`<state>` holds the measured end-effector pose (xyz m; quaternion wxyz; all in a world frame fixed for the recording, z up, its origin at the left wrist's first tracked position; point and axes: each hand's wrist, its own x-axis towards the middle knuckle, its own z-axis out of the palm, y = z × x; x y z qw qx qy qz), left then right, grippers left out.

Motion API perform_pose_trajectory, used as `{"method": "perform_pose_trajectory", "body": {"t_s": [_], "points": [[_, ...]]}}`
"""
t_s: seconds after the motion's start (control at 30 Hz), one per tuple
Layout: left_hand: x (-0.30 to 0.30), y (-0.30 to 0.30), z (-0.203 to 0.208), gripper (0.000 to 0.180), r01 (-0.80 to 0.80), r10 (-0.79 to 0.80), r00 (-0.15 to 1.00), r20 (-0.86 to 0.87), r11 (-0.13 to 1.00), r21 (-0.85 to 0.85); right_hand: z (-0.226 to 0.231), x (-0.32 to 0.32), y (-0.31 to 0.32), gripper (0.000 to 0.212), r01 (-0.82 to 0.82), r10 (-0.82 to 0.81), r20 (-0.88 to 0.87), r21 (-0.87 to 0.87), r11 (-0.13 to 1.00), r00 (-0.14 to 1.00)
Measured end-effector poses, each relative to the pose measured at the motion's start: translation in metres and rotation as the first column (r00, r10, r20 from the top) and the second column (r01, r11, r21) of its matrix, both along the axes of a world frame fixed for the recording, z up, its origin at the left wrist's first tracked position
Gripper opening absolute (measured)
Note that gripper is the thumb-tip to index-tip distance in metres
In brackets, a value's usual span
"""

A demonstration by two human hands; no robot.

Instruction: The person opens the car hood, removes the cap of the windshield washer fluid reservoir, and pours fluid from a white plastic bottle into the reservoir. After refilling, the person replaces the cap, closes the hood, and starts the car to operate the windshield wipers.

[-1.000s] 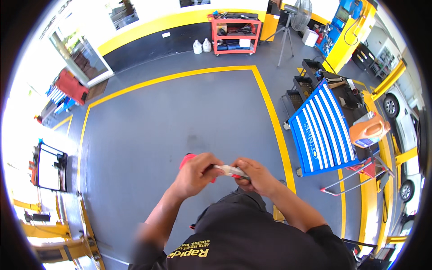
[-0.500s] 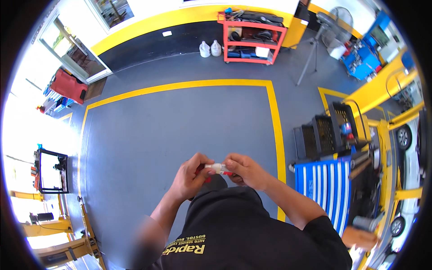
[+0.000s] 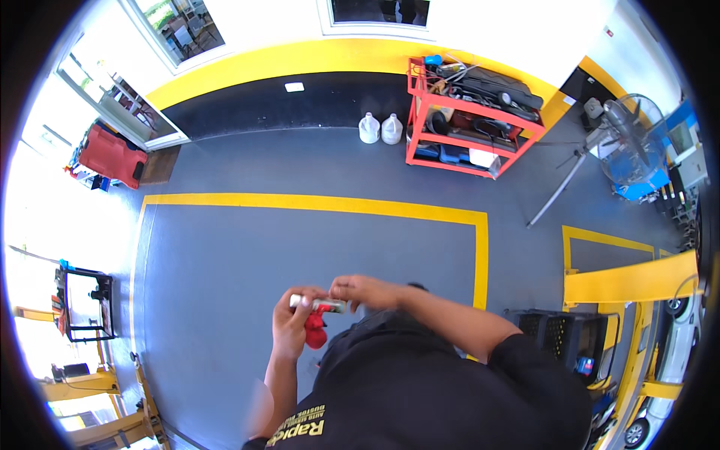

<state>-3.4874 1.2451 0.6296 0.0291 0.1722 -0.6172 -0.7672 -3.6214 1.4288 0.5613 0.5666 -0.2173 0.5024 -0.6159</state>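
In front of my body, my left hand point(image 3: 291, 319) is closed round a small white tube point(image 3: 324, 306) with red markings and a pale end. The tube lies roughly level, its other end pointing to the right. Below it, a bright red, rounded, soft-looking thing point(image 3: 316, 331) hangs against the same hand; its kind is unclear. My right hand point(image 3: 361, 291) is at the tube's right end, fingers curled and pressed together. Whether those fingers grip the tube or something small cannot be made out.
Yellow lines point(image 3: 315, 199) mark a bay on the grey floor. Ahead stand two white jugs point(image 3: 380, 129) and a red tool cart point(image 3: 474, 112) loaded with tools. To the right are a stand fan point(image 3: 630, 142), a yellow lift post point(image 3: 630, 279) and black crates point(image 3: 551, 334).
My right hand has shifted its hold from the tube's end to just above it. The tube stays in my left hand, and the red thing shows more. The view has tilted up and turned.
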Motion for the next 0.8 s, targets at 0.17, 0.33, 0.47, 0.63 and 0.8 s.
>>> {"method": "perform_pose_trajectory", "body": {"t_s": [0.17, 0.33, 0.47, 0.63, 0.8], "points": [[-0.083, -0.071, -0.044, 0.016, -0.266, 0.282, 0.926, 0.251, 0.959, -0.098, -0.137, -0.269, -0.025, 0.031, 0.203, -0.172, -0.124, 0.322, 0.925, 0.977], [-0.152, -0.068, -0.151, 0.006, -0.701, 0.688, 0.558, 0.464, 0.690, -0.180, -0.363, -0.566, -0.059, 0.023, 0.429, -0.383, -0.208, 0.581, 0.692, 0.900], [-0.238, 0.014, -0.188, 0.015, -0.828, 0.505, 0.118, 0.855, 0.525, -0.196, -0.525, -0.761, -0.061, 0.022, 0.540, -0.538, -0.304, 0.760, 0.361, 0.786], [-0.277, 0.069, -0.225, 0.026, -0.698, 0.100, 0.036, 0.994, 0.715, -0.047, -0.665, -0.915, -0.051, 0.038, 0.516, -0.567, -0.354, 0.843, 0.150, 0.744], [-0.265, 0.076, -0.257, 0.027, -0.700, 0.097, 0.142, 0.985, 0.713, 0.031, -0.752, -0.977, -0.036, 0.080, 0.559, -0.664, -0.473, 0.824, -0.099, 0.579]]}}
